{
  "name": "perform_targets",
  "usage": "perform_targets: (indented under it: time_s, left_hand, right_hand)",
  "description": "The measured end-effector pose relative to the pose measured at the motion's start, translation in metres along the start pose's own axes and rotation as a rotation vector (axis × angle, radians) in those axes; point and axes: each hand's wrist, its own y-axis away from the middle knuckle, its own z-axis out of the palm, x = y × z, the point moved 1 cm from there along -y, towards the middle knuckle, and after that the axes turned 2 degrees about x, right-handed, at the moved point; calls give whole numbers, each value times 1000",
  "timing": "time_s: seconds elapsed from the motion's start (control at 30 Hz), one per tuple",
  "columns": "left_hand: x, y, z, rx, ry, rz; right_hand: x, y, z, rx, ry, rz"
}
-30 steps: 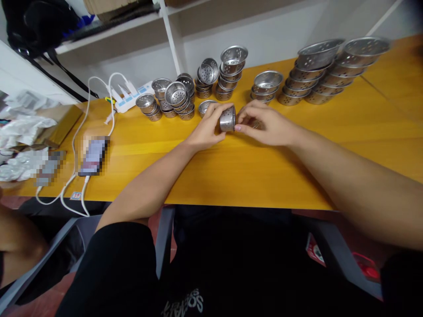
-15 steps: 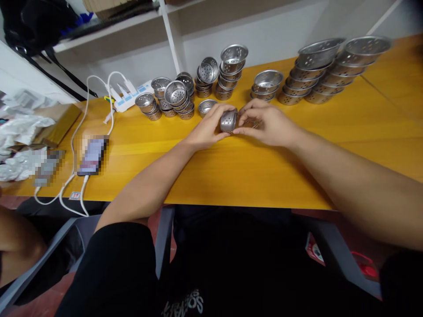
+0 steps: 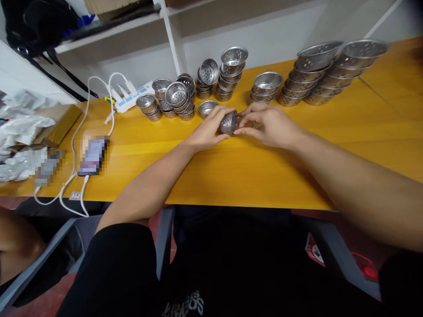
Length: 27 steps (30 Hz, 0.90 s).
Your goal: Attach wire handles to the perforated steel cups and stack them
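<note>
A small perforated metal cup (image 3: 228,123) is tipped on its side above the table, its opening turned to the right. My left hand (image 3: 211,127) is closed around its base, thumb below and fingers over the top. At the rim, the curled fingers and thumb of my right hand (image 3: 264,123) pinch the cup from the right. Just behind my left hand sits a single low perforated cup (image 3: 207,108). Nested stacks of similar cups stand farther back, among them a short stack (image 3: 267,83) behind my right hand and a taller one (image 3: 234,61).
Two tall leaning stacks of wider perforated cups (image 3: 317,57) stand at the back right. On the left lie a phone (image 3: 93,156) on a white cable, a power strip (image 3: 134,99) and plastic bags (image 3: 26,119). A shelf divider (image 3: 170,37) rises behind the wooden table (image 3: 231,180).
The cup has turned slightly in my hands, its opening now showing a little more toward me. My right hand has shifted slightly; the stacks are unchanged.
</note>
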Motion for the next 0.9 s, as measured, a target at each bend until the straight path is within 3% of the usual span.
perform_targets:
  time_s: [0.17, 0.37, 0.53, 0.67, 0.8, 0.9]
  left_hand:
    - [0, 0, 1, 2, 17, -27]
    - [-2, 6, -2, 30, 81, -159]
    - [-5, 10, -7, 11, 75, -209]
    - [-4, 10, -12, -12, -16, -200]
    - [-2, 9, -17, 15, -6, -166]
    - [-6, 7, -21, 133, -31, -85]
  right_hand:
    - [-1, -1, 0, 21, -13, -44]
    - [10, 0, -7, 203, 56, -1]
    - [42, 5, -27, -26, 151, 104]
    - [51, 5, -33, -210, 209, 105]
    - [49, 4, -28, -242, 183, 113]
    - [53, 5, -23, -219, 182, 116]
